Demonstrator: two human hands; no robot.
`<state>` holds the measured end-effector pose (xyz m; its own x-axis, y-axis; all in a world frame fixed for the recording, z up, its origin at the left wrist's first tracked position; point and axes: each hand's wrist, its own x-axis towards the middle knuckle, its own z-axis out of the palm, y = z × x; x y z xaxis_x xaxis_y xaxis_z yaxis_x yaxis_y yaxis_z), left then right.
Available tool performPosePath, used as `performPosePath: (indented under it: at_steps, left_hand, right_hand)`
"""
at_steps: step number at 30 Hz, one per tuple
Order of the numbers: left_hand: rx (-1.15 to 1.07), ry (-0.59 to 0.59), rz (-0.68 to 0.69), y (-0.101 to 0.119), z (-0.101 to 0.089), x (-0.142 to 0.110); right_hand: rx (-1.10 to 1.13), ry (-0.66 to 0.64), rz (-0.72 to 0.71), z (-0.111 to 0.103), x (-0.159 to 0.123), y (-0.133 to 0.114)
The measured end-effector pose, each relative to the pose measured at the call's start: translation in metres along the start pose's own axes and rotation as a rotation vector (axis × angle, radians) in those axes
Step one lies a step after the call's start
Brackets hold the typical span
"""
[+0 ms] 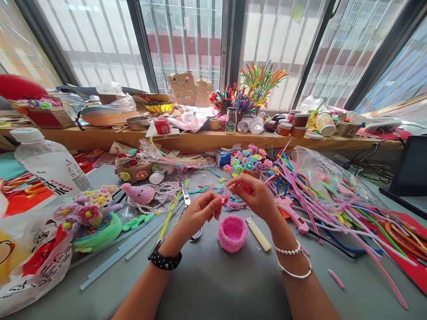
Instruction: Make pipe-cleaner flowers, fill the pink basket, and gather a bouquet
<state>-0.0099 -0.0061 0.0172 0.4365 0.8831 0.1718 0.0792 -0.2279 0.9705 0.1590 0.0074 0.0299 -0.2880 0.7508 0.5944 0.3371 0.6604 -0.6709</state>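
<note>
Between the thumb and fingertips of my left hand (pixel 203 210) is a small pinkish-red piece (pixel 225 199), too small to name. Just to its right, my right hand (pixel 251 195) curls its fingers, with the tips close to that piece. Something pink-red (pixel 246 188) shows within the curl of the right hand, mostly hidden. Below both hands a round pink fuzzy basket (pixel 232 234) stands upright on the grey table, its opening facing up. Beside it lies a cream-coloured lighter (pixel 259 234). Scissors (pixel 185 198) lie partly behind my left wrist.
Right of my hands are a pink glue gun (pixel 293 215) and heaped pipe cleaners (pixel 320 195). On the left sit translucent glue sticks (pixel 116 258), a green fuzzy flower piece (pixel 100 231), and a plastic bottle (pixel 50 162). A flower-filled basket (pixel 251 162) stands behind.
</note>
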Motion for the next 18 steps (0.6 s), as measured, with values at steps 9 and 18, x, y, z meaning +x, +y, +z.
performPosePath:
  at_steps: [9, 18]
  left_hand:
    - [0.245, 0.106, 0.132, 0.0033, 0.0047, -0.0023]
    - [0.100, 0.365, 0.236, 0.0014, 0.0032, -0.0051]
  right_hand:
    - [-0.054, -0.035, 0.064, 0.0026, -0.0005, 0.0041]
    - [0.315, -0.129, 0.280, -0.0009, 0.0018, 0.0043]
